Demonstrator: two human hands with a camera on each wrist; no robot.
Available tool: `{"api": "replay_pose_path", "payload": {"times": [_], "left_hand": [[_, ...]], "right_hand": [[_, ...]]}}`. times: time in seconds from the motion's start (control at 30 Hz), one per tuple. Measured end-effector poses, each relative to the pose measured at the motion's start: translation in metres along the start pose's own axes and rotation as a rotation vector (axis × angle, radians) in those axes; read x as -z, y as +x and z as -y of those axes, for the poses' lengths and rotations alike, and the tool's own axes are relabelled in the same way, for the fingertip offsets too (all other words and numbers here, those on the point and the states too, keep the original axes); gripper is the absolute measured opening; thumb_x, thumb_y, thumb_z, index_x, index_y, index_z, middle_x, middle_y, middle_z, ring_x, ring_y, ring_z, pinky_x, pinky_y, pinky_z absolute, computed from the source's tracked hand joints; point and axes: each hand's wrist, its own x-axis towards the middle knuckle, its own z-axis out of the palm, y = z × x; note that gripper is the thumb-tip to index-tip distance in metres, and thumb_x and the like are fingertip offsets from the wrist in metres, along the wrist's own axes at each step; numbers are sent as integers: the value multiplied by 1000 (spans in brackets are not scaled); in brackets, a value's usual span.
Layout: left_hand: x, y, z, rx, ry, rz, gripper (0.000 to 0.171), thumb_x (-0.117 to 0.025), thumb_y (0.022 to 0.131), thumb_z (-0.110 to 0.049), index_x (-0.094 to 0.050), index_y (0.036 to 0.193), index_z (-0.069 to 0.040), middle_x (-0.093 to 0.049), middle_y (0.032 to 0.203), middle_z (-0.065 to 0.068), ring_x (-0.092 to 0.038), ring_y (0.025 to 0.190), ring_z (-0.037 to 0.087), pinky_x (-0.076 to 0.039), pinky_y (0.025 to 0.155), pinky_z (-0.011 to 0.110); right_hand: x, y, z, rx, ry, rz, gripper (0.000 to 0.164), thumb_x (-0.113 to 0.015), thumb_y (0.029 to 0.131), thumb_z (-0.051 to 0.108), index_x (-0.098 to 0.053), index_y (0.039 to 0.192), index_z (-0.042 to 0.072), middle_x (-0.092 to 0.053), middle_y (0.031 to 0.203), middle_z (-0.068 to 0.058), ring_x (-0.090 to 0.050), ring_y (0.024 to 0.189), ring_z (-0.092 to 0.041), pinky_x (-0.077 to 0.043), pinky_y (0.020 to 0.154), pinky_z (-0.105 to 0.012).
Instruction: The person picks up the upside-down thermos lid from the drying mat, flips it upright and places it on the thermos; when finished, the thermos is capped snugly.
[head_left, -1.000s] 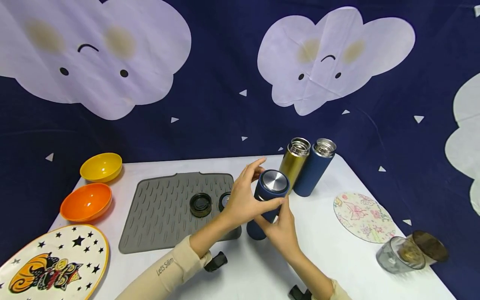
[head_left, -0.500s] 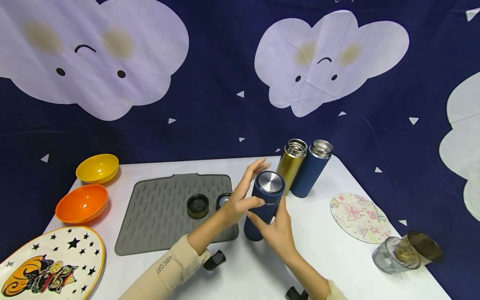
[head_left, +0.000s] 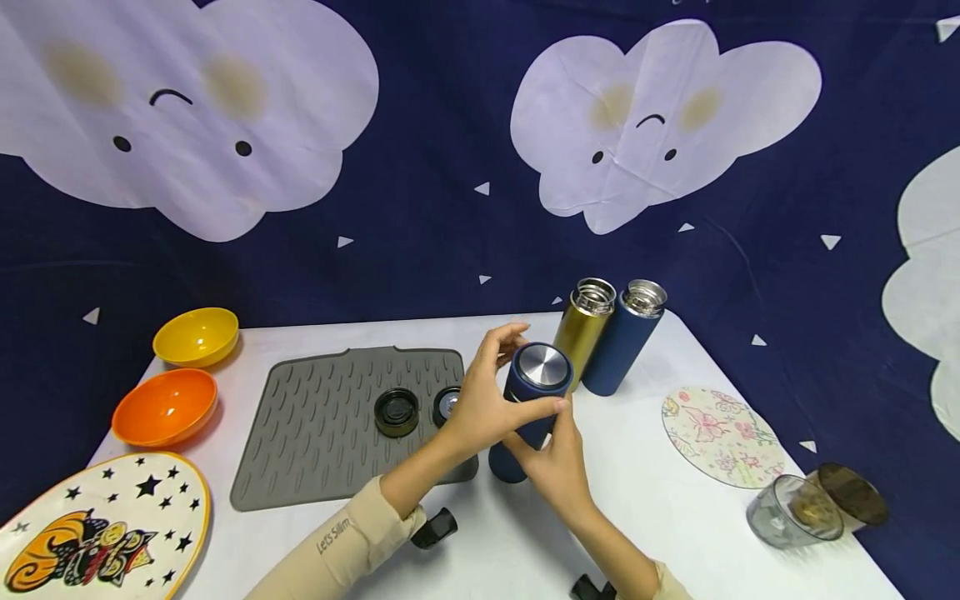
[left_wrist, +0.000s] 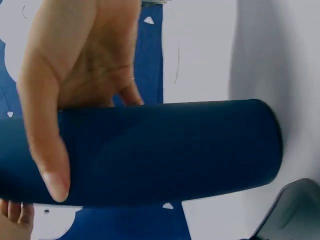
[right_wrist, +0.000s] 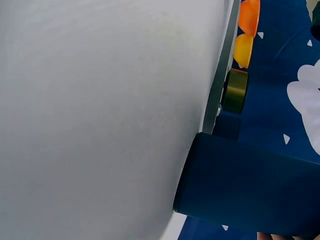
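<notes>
Head | blue flask | left hand near top, right hand lower

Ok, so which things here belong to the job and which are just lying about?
Likely the job: capped blue flask, held; open gold flask; open blue flask; two lids; gray mat.
Likely lying about: yellow bowl; orange bowl; starred plate; patterned mat; two tumblers.
</notes>
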Motion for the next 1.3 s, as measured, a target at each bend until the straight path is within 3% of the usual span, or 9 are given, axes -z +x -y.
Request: {"api": "replay_pose_path", "payload": {"times": [0.17, 0.33, 0.5, 0.67, 0.73, 0.83, 1.0, 1.17, 1.3], "left_hand": [[5, 1, 0, -20, -194, 93, 86, -66, 82, -23, -22, 155, -9, -38, 154, 17, -39, 142, 32, -23, 120, 53], [1, -1, -3, 0, 8, 53, 94, -81, 79, -34, -27, 154, -14, -45, 146, 11, -47, 134, 24, -35, 116, 44], [8, 2, -3, 23, -155, 127, 87, -66, 80, -23, -23, 155, -12, -37, 155, 17, -39, 141, 34, -28, 117, 56], [2, 0, -2, 37, 1, 44, 93, -82, 78, -38, -31, 152, -15, -43, 147, 9, -43, 136, 23, -34, 115, 45], [2, 1, 0, 25, -71, 49, 82, -76, 82, -24, -33, 150, -10, -51, 138, 16, -50, 128, 29, -37, 113, 47], [5, 0, 1, 49, -172, 102, 84, -66, 80, -20, -27, 153, -11, -41, 152, 15, -37, 141, 31, -23, 118, 57], [0, -1, 0, 69, -3, 60, 88, -79, 78, -32, -32, 151, -16, -42, 150, 6, -40, 138, 25, -30, 114, 55], [2, 1, -1, 60, -193, 83, 85, -64, 77, -18, -27, 153, -12, -42, 150, 15, -37, 139, 30, -20, 116, 62], [0, 0, -2, 53, -1, 22, 93, -77, 78, -33, -27, 155, -19, -42, 147, 6, -34, 141, 22, -22, 117, 59]], "right_hand": [[0, 0, 1, -19, 11, 2, 80, -85, 78, 16, -39, 143, 15, -59, 133, -6, -61, 118, -22, -48, 98, -49], [1, 0, 2, 6, -16, -7, 81, -84, 77, 10, -38, 143, 14, -58, 135, -9, -58, 123, -25, -46, 101, -51], [0, -1, 1, -12, 17, 5, 78, -84, 78, 14, -39, 141, 14, -60, 132, -7, -60, 118, -23, -47, 98, -50], [1, -1, 2, -15, 3, -1, 83, -84, 77, 12, -36, 145, 13, -58, 135, -10, -59, 121, -26, -46, 100, -52], [0, 0, 2, -15, 10, 4, 82, -84, 77, 13, -37, 144, 14, -59, 134, -10, -60, 119, -25, -47, 99, -52], [0, 0, 1, -20, 12, 7, 79, -84, 78, 16, -38, 142, 14, -60, 132, -8, -60, 117, -23, -47, 98, -49], [0, 0, 0, 3, -17, -1, 79, -83, 78, 10, -37, 143, 11, -60, 131, -9, -60, 117, -23, -48, 98, -50], [0, 0, 0, -6, 10, 12, 81, -84, 79, 15, -37, 144, 14, -58, 135, -8, -59, 120, -23, -46, 99, -50], [0, 0, 0, 10, 16, 14, 84, -83, 79, 11, -34, 147, 14, -57, 136, -8, -58, 122, -23, -46, 100, -52]]}}
